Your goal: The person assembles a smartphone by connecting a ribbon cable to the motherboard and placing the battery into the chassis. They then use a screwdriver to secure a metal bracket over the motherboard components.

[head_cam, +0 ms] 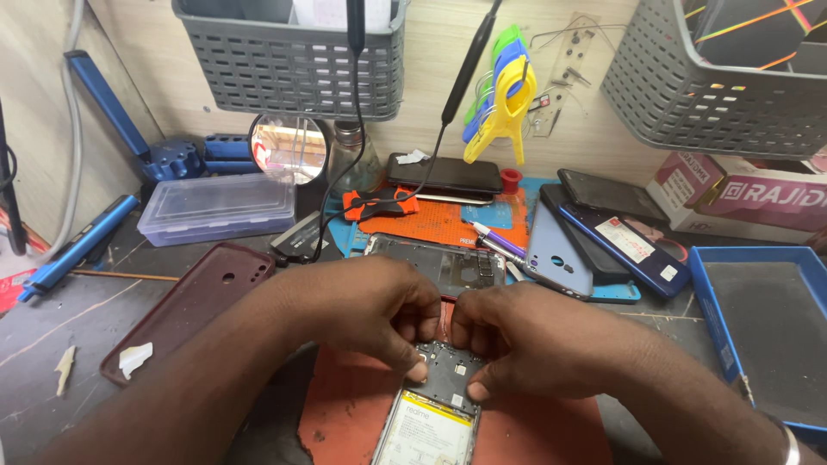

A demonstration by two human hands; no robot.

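We lean over the dark worktop (52, 336), where a red mat (345, 413) lies at its near edge. Toward the left edge rests a maroon phone case (194, 301). On the mat sits the opened phone (431, 413), back cover off. Our left hand (362, 306) and right hand (525, 336) meet over its upper end, fingers curled narrow, thumb tips pressing its circuit board (448, 370).
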